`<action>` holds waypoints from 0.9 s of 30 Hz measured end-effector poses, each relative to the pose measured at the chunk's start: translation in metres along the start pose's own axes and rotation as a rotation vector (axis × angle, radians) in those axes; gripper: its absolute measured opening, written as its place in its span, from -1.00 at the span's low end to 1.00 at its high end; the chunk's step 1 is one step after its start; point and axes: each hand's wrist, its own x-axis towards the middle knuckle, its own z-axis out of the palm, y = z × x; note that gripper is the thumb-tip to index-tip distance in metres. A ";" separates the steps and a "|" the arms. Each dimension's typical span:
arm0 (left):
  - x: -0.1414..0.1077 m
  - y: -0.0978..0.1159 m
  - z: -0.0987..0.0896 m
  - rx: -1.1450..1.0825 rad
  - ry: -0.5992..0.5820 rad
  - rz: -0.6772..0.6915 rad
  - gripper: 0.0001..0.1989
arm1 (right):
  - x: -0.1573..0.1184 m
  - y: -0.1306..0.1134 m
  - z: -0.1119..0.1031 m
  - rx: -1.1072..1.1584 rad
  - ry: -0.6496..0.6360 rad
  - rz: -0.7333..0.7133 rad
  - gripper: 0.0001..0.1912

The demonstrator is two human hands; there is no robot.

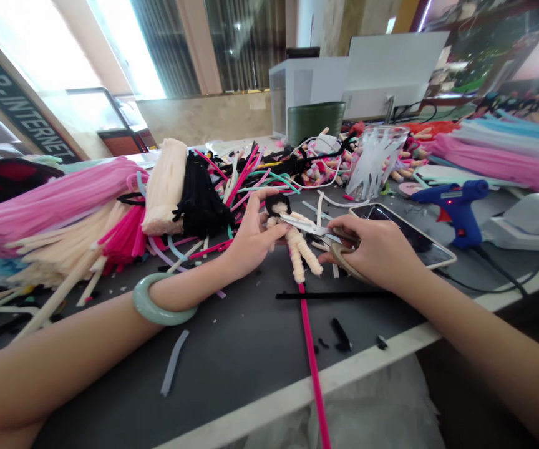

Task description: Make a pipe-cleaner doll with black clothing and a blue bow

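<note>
Fingers of the left hand [251, 240] are pinching a small cream pipe-cleaner doll with black hair [294, 240], steadying it for the slim steel scissors with tan looped handles [309, 226] gripped by the right hand [375, 252]. The left forearm [87, 330], ringed by a pale green bangle [164, 300], is stretching across a dark grey worktable [251, 368].

Behind the left hand's [251, 240] grip, 1 thick, pale green bangle [164, 300] circles the bare forearm; below the right hand's [372, 249] grip hangs gauzy white fabric [372, 405], apparently a skirt.
</note>
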 end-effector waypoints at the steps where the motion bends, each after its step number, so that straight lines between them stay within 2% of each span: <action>1: 0.000 0.000 0.000 -0.002 0.000 -0.001 -0.48 | 0.000 0.000 0.000 -0.002 0.002 -0.005 -0.65; 7: 0.000 -0.002 0.000 -0.016 -0.011 -0.011 -0.48 | -0.002 0.000 0.002 -0.029 0.018 -0.008 -0.65; 27: 0.000 -0.007 -0.003 0.035 -0.083 0.018 -0.49 | -0.001 0.000 -0.001 -0.099 -0.045 -0.051 -0.67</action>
